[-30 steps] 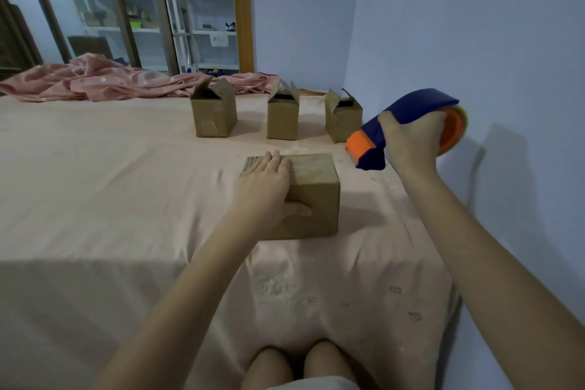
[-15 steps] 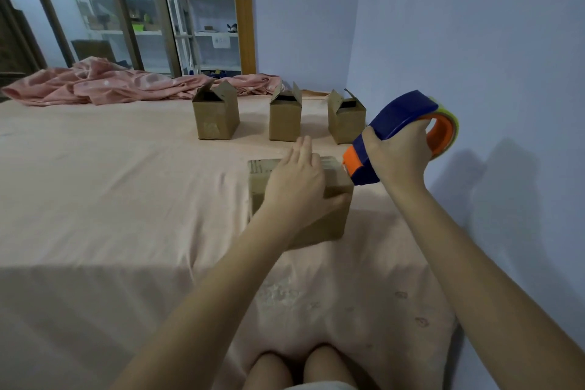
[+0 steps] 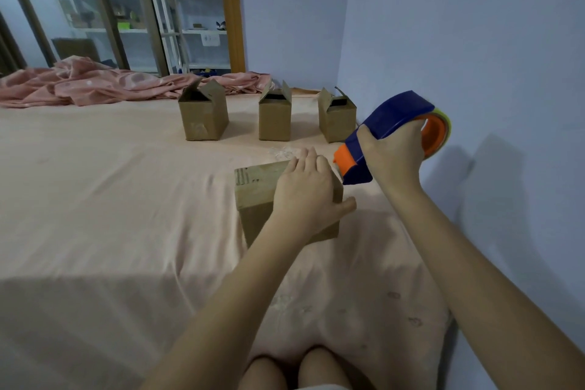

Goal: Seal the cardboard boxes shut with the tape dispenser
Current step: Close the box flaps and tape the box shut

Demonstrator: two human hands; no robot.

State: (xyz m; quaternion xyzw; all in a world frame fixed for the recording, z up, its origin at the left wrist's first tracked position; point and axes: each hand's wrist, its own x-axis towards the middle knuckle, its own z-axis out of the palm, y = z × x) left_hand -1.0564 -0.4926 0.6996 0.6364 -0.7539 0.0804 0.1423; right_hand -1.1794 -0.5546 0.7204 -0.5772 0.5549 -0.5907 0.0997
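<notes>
1. Head view: the left hand (image 3: 305, 196) lay flat, fingers straight, on the closed box (image 3: 256, 199); its contents were hidden.
2. The right hand (image 3: 392, 155) gripped the tape dispenser (image 3: 380, 133), just right of that box, at its far corner.
3. Beyond the box stood three open boxes (image 3: 274, 120); their insides looked dark.
4. The box sat on a peach sheet (image 3: 110, 199); a pink blanket (image 3: 95, 85) lay far left of it, blue wall (image 3: 474, 41) to its right.

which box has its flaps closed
The near box, under the left hand. Its top is flat; the three boxes in the far row have flaps standing up.
</notes>
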